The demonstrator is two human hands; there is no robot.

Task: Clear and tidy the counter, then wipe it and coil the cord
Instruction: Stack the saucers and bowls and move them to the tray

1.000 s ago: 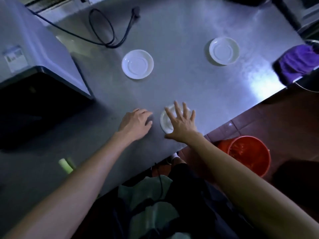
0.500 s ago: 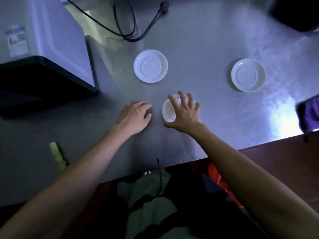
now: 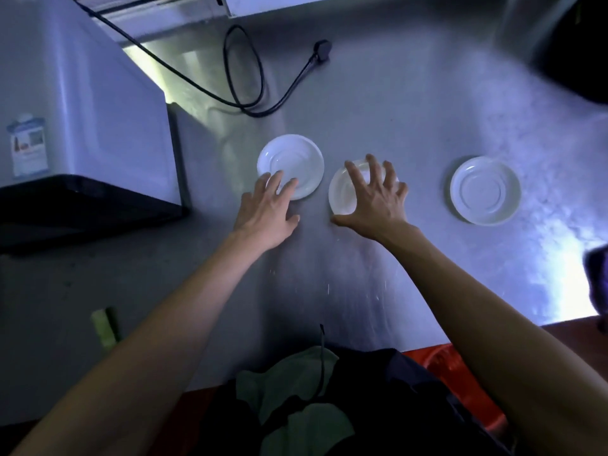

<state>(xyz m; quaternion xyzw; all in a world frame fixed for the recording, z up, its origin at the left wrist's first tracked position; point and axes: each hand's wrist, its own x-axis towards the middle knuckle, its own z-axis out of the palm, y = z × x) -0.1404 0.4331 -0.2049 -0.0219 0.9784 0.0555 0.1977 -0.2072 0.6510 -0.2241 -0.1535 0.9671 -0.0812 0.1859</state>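
Note:
Three white saucers lie on the steel counter [image 3: 394, 110]. My right hand [image 3: 375, 202] grips the middle saucer [image 3: 342, 192], with fingers curled over its far rim and the thumb at its near edge. My left hand [image 3: 266, 212] reaches forward with straight fingers that touch the near rim of the left saucer [image 3: 292, 159]. The right saucer [image 3: 485, 190] sits alone. A black cord [image 3: 260, 77] loops across the back of the counter and ends in a plug [image 3: 321, 51].
A large white appliance [image 3: 82, 110] fills the left side. A purple cloth [image 3: 597, 268] shows at the right edge and a dark object [image 3: 579, 44] at the top right. An orange bucket [image 3: 437, 360] stands below the counter edge. A green strip [image 3: 103, 327] lies front left.
My right hand has carried the middle saucer farther onto the counter, toward the left saucer. My left hand has moved forward from the bare counter to the left saucer's rim.

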